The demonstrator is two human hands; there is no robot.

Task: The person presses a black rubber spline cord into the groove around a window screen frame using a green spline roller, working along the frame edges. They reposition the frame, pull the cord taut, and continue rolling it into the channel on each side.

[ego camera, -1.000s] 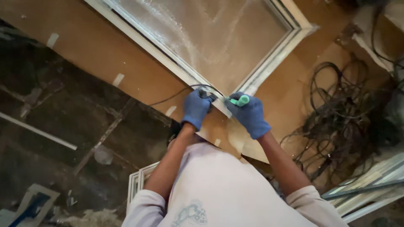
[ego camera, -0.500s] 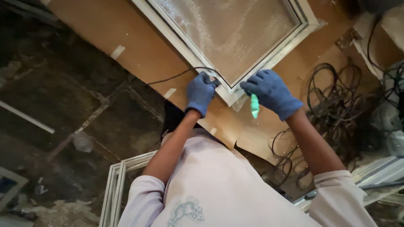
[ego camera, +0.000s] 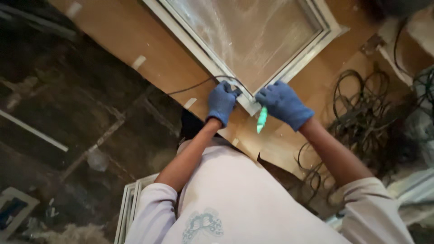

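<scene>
The fingers of the left hand, in a blue glove, are curled closed around the end of a black rubber strip and press it against the near corner of a white window frame. From that grip the strip runs off to the left as a thin dark line across the brown board. The fingers of the right hand, also in a blue glove, are bent down on the frame's right-hand rail just beside the same corner, and a green tool is gripped under them, its tip sticking out toward the person.

The 2 hands sit close together, 1 on each side of the corner, not touching each other. The frame lies flat on the surface, a brown board patched with short strips of pale tape, and its pane is cloudy and streaked white. The frame stretches away to the far side and out of the top edge of the view.

Both forearms are bare, reaching out from pale lilac sleeves. To the right of the right arm, a loose tangle of dark cable lies in loops. On the left, beyond the board's edge, is a dark, worn floor with a thin white strip lying on it. Near the person's left elbow stand more white frames, seen edge-on.
</scene>
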